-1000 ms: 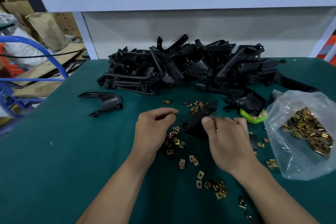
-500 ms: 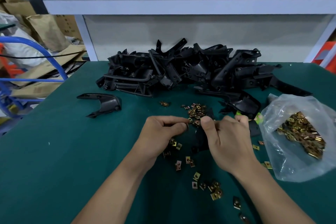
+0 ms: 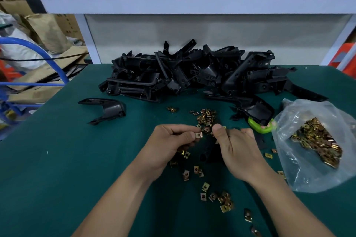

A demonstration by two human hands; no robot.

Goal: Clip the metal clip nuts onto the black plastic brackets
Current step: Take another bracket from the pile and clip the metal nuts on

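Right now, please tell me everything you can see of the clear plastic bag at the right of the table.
The clear plastic bag is thin, crinkled and see-through. It lies slumped on the green table, at its right side. A heap of brass-coloured clip nuts fills its middle. A few loose nuts lie just beside it.

Even overhead light, soft shadows, sharp centre, wide-angle bending at edges.
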